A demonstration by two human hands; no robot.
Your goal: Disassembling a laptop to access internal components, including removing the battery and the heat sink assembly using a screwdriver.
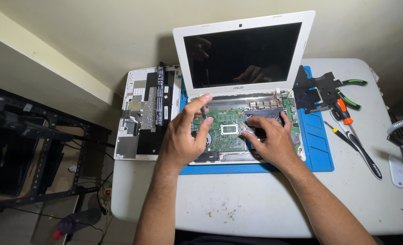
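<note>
We see the green circuit board (226,131) lying flat in the opened white laptop base (301,152), directly under both hands. Our left hand (183,136) pinches a thin dark screwdriver (203,111) upright over the board's far-left edge; our right hand (269,138) rests unclenched, fingers pressing the board's right side.

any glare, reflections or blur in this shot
Head view: sharp overall, evenly lit, no harsh glare; the dark laptop screen mirrors both hands faintly; the left hand and right hand cast soft shadows on the green board; table edges bow slightly from the wide lens.
</note>
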